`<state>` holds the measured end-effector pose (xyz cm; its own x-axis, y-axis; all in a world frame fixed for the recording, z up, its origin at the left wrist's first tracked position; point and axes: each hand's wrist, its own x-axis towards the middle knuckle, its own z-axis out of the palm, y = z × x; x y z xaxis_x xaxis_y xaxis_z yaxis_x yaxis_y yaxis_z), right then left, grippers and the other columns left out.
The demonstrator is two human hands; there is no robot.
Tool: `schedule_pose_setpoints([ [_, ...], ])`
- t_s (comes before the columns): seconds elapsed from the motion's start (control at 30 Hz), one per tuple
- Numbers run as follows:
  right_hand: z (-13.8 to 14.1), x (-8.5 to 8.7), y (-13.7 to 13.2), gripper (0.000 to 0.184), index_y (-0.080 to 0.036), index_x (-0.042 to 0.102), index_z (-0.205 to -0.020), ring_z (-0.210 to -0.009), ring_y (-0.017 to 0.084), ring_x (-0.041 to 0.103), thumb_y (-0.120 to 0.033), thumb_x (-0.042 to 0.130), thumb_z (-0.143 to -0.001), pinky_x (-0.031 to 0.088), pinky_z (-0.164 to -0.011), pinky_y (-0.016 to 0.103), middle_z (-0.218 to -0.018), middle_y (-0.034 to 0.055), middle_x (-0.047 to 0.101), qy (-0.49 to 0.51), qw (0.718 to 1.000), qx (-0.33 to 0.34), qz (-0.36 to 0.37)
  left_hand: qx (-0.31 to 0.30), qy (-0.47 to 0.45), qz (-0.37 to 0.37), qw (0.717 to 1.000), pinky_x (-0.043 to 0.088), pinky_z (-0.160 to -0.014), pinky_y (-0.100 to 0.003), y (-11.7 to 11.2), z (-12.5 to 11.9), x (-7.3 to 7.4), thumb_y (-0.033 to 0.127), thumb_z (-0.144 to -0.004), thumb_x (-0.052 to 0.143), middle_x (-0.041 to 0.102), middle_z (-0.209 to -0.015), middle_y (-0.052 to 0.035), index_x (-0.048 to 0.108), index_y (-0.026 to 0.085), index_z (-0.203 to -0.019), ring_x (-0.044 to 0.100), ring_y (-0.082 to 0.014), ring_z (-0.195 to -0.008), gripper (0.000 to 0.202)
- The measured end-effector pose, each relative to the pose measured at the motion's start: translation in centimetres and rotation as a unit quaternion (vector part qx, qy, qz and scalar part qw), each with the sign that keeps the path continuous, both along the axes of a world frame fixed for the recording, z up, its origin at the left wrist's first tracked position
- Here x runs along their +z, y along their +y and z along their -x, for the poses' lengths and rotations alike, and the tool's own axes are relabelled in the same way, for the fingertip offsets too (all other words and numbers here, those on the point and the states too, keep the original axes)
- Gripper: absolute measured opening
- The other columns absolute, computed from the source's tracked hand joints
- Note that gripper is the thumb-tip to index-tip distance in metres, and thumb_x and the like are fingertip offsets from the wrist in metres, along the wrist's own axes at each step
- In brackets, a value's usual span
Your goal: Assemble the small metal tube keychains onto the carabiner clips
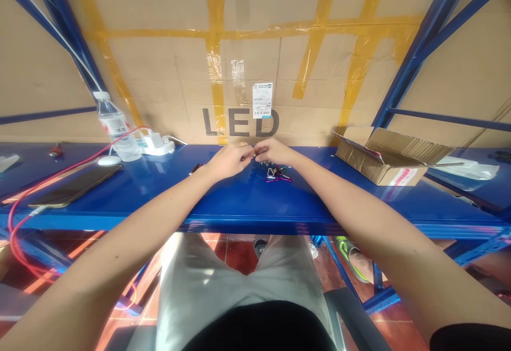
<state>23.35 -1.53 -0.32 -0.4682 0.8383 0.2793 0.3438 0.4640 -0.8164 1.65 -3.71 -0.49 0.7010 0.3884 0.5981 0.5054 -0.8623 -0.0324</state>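
Note:
Over the middle of the blue shelf, my left hand (230,160) and my right hand (274,151) come together with their fingertips almost touching. Both hands are closed in a pinch. Something small and reddish shows at the left fingertips, too small to name; what the right fingers hold is hidden. Just below my right hand lies a small pile of coloured carabiners (278,174), pink, green and silver. Small metal pieces (264,164) lie close by, partly covered by the right hand. Beside my left wrist, a few small dark items (195,169) are partly hidden by the forearm.
An open cardboard box (393,154) sits at the right. To the left are a phone (75,186) on a red cable, a water bottle (117,127), and a white power strip (157,143). A large taped cardboard sheet (179,85) stands behind the blue shelf (247,202).

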Motion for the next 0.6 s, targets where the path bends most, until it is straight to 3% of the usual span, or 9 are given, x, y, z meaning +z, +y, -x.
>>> schedule_pose_setpoints([
  [0.2,-0.26,0.01,-0.14,0.021,-0.015,0.077,-0.089,-0.077,0.017,0.064,-0.008,0.071,-0.07,0.052,-0.08,0.034,-0.082,0.0028,0.075,0.0,1.0,0.015,0.026,0.024,0.024,-0.019,0.999,0.052,-0.073,-0.035,-0.41,-0.28,0.05,0.015,-0.095,0.047,0.071,-0.098,-0.0102,0.068,0.018,-0.101,0.067,-0.0243,-0.09,0.023],
  [0.37,-0.03,0.21,-0.46,0.015,-0.016,0.074,-0.086,-0.083,0.018,0.064,-0.01,0.066,-0.075,0.051,-0.087,0.037,-0.086,0.0022,0.074,-0.019,0.999,0.033,-0.021,0.016,-0.026,0.015,0.999,0.05,-0.074,-0.035,-0.12,-0.27,0.02,0.016,-0.093,0.05,0.071,-0.093,-0.0075,0.066,0.018,-0.095,0.066,-0.0223,-0.086,0.017],
  [0.5,0.25,0.24,-0.33,0.016,-0.016,0.074,-0.086,-0.085,0.02,0.065,-0.01,0.066,-0.074,0.052,-0.089,0.04,-0.085,0.0024,0.074,-0.023,0.998,0.006,-0.059,0.02,-0.086,0.058,0.994,0.047,-0.068,-0.031,0.11,-0.11,0.15,0.018,-0.09,0.054,0.07,-0.084,-0.0042,0.065,0.019,-0.088,0.063,-0.0183,-0.076,0.012],
  [0.6,0.43,0.36,-0.47,0.014,-0.017,0.071,-0.083,-0.087,0.02,0.068,-0.009,0.07,-0.071,0.054,-0.09,0.04,-0.084,0.0016,0.074,0.023,0.999,0.01,-0.045,0.021,-0.12,0.107,0.987,0.047,-0.065,-0.03,0.17,-0.03,0.31,0.018,-0.087,0.056,0.07,-0.081,-0.0028,0.065,0.019,-0.092,0.061,-0.0163,-0.07,0.01],
])
